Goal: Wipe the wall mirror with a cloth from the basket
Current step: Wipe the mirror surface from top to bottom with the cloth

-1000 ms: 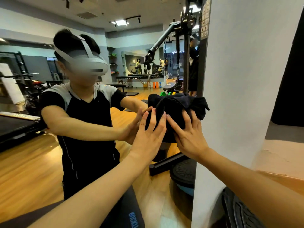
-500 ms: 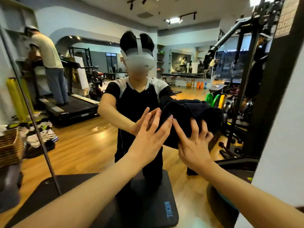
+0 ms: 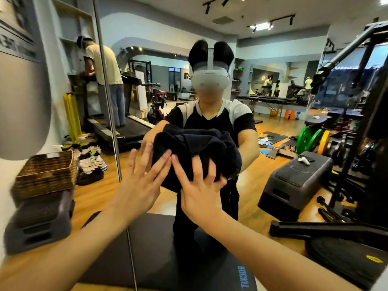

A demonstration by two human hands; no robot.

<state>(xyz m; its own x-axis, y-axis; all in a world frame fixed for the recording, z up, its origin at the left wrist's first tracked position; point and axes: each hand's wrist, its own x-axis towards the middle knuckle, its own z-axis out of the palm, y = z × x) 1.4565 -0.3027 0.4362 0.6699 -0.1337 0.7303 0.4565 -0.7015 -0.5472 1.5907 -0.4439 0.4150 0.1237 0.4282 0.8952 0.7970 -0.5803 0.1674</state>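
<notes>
Dark fabric: the cloth (image 3: 195, 152) is bunched against the wall mirror (image 3: 273, 114) at frame centre.
Risk: a loose fold could slip free, since only the fingers pin it.
Left hand (image 3: 139, 185): flat, fingers spread, fingertips at the cloth's left edge.
Right hand (image 3: 201, 192): fingers curled into the bundle.
Basket (image 3: 46, 173): woven, at left, well apart.
</notes>
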